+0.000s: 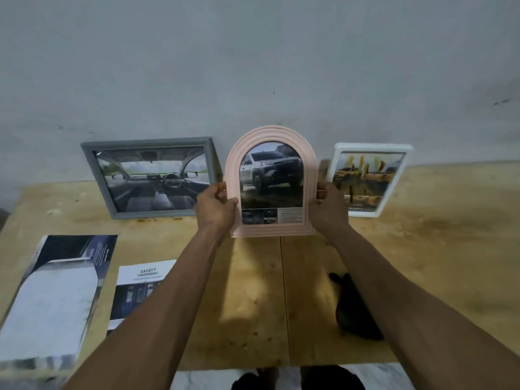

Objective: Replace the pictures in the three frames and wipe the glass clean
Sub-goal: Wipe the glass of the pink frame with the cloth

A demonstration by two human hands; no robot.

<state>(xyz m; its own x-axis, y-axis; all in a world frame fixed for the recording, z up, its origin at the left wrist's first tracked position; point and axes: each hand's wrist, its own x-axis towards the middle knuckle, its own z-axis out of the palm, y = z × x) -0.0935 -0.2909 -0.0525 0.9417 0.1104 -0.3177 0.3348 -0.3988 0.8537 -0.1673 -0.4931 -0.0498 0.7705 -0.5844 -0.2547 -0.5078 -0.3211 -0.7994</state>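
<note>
The person is holding up the pink arched frame in front of them, above the desk. The frame is standing tall, with its round top pointing up and its flat bottom pointing down at the wood. Its glass side, with a picture of a silver truck, is facing the person.

The left hand is gripping the left edge of the frame, and the right hand is gripping the right edge. The fingers of each hand are curling round the rim, so both hands are closed on it. The frame is sitting right between the two hands, and neither hand looks nearer to it than the other.

Behind it, the grey frame is leaning against the wall on the left. The white frame is leaning against the wall on the right. The pink frame is hanging over the gap between those two.

A black cloth is lying on the desk under the right arm, so the right hand is the closer one to it. Two loose pictures are lying on the left side: a big one with a white vehicle and a smaller sheet headed SAFETY. The left hand is closer to those.

I think the next move depends on turning or lowering the frame, as its back is facing away and cannot be seen.
</note>
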